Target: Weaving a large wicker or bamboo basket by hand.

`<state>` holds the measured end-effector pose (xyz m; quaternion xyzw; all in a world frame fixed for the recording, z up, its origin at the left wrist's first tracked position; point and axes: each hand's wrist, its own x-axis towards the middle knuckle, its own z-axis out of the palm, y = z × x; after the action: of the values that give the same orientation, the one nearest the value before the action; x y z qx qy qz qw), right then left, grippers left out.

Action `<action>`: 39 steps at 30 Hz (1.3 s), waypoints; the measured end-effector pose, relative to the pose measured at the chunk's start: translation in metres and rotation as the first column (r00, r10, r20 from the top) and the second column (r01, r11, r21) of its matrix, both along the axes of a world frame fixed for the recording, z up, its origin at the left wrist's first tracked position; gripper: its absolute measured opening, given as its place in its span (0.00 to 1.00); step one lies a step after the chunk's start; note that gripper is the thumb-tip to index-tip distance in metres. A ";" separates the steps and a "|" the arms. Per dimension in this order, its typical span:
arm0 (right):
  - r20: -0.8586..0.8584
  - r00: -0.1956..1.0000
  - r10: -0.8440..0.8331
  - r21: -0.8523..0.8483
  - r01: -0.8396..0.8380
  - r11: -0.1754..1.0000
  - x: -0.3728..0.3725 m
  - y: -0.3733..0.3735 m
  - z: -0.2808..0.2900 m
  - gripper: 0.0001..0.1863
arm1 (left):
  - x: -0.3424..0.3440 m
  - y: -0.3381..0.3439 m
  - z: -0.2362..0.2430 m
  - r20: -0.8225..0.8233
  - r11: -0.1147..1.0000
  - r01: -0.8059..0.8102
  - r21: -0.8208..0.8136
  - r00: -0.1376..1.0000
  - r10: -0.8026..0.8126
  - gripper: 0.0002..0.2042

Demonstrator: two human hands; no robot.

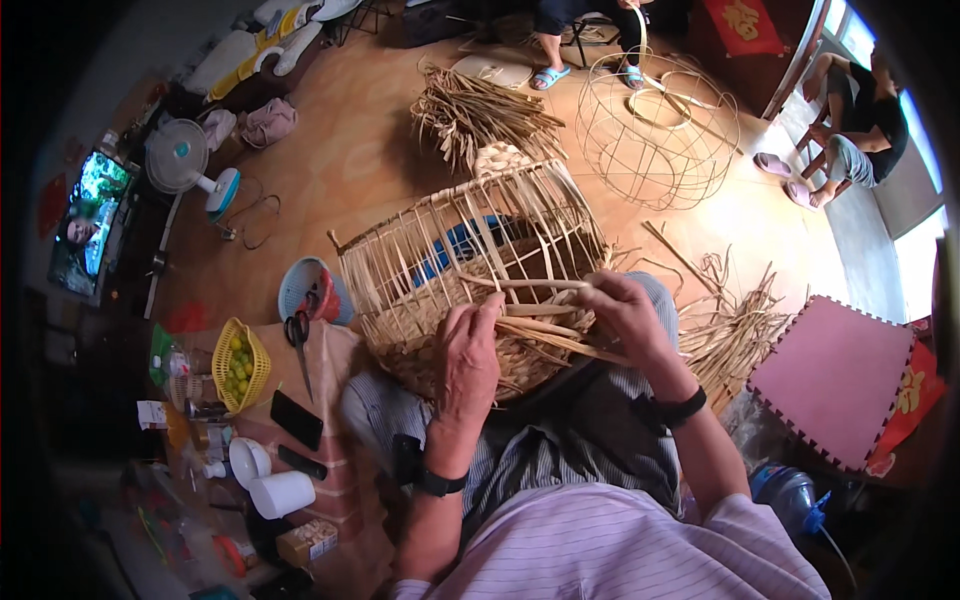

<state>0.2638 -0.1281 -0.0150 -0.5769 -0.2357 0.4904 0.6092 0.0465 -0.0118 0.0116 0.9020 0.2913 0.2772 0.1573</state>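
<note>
A half-woven straw basket lies tilted across my lap, with a dense braided lower part and open upright ribs above. My right hand pinches a pale dried straw strip, which stretches leftward over the weave. At the near side of the basket, my left hand has its fingers closed around the start of another strip; its fingertips are partly hidden. Several loose strips fan out between the two hands toward the right. Through the ribs shows something blue.
Straw bundles lie beyond the basket and to the right. A wire frame stands near a seated person's feet. On the left table are scissors, a phone and a yellow fruit basket. Another person sits far right.
</note>
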 end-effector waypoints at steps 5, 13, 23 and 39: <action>-0.490 0.860 0.140 0.259 -0.010 0.966 0.006 -0.014 -0.019 0.14 | -0.001 0.005 -0.003 0.025 0.999 0.035 0.021 0.999 -0.035 0.22; 0.009 0.977 0.212 0.022 -0.212 0.977 -0.015 -0.005 0.010 0.17 | 0.004 0.003 0.008 -0.138 0.995 -0.007 0.104 0.990 0.021 0.17; -0.275 0.951 -0.144 0.167 0.195 0.966 0.028 -0.018 -0.021 0.19 | -0.001 0.024 -0.001 0.005 0.989 0.020 -0.148 1.000 -0.019 0.11; 0.693 0.556 0.460 -0.351 -0.297 0.888 -0.004 -0.076 0.067 0.09 | -0.015 0.025 0.005 -0.037 0.936 0.166 -0.312 0.982 -0.186 0.22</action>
<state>0.2600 -0.2041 0.0521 -0.7195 -0.5388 0.3424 0.2734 0.0319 0.0128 0.0168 0.8975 0.2541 0.1836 0.3103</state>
